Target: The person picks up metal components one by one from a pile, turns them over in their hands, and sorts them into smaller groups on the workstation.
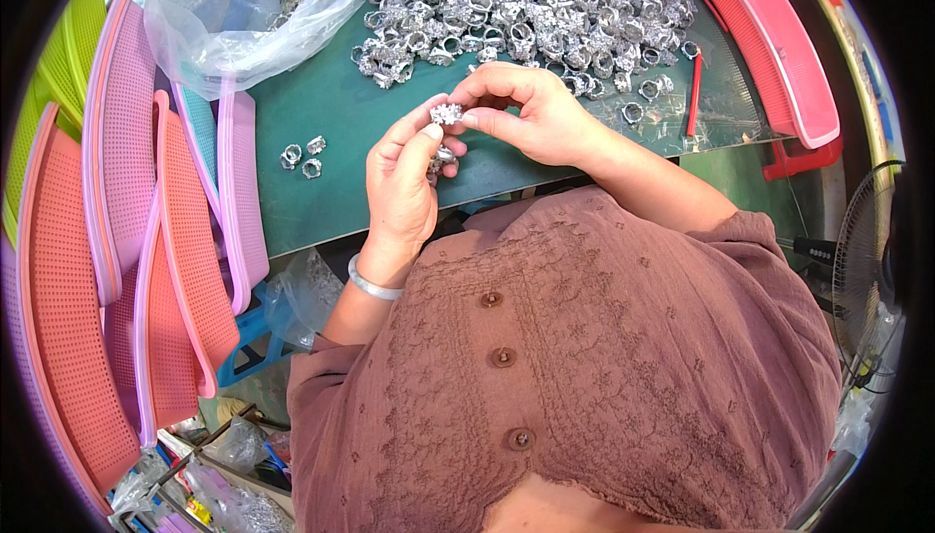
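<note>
Over the near part of the green table (pixel 341 110), my left hand (pixel 399 183) pinches a silvery, stone-studded ring (pixel 446 114) between thumb and forefinger. More silvery rings (pixel 441 160) are tucked under its curled lower fingers. My right hand (pixel 536 116) meets it from the right, thumb and forefinger closed on the other side of the same ring. Just beyond the hands spreads a big heap of similar rings (pixel 545 7). Left of my hands, 3 loose rings (pixel 311 169) lie in a small group.
Stacked plastic baskets (pixel 73 309) crowd the left side. A clear plastic bag (pixel 243 36) lies at the far left. On the right are a red stick (pixel 694 95), a pink basket (pixel 779 46) at the table's edge and a fan (pixel 862 251).
</note>
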Demonstrator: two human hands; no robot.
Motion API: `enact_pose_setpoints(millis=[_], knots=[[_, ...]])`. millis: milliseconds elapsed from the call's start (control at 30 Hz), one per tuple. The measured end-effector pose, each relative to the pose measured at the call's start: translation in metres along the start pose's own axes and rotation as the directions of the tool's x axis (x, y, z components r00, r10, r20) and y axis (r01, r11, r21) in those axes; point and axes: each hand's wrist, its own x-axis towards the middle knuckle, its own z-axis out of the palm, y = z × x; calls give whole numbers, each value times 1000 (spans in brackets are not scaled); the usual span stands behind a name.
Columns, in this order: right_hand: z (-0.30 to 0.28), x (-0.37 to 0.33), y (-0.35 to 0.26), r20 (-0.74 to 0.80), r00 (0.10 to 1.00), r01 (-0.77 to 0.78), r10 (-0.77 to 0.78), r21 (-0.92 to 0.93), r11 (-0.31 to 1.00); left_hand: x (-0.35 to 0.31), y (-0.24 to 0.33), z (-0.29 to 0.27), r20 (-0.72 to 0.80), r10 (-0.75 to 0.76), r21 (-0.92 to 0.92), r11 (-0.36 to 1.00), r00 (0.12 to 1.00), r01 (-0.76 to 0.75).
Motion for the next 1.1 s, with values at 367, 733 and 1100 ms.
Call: enact_pose_setpoints(millis=[367, 733, 1100], knots=[[-1, 0, 1, -3, 1000, 12, -12, -21, 1000, -1, 0, 2, -19, -8, 45, 999, 1000, 9], [-1, 0, 0, -27, 999, 35, -37, -54, 998, -1, -1, 3, -8, -22, 44, 999, 1000, 22], [-2, 0, 1, -26, 996, 77, -82, -148, 986, -1, 0, 3, 6, -49, 71, 996, 999, 48]])
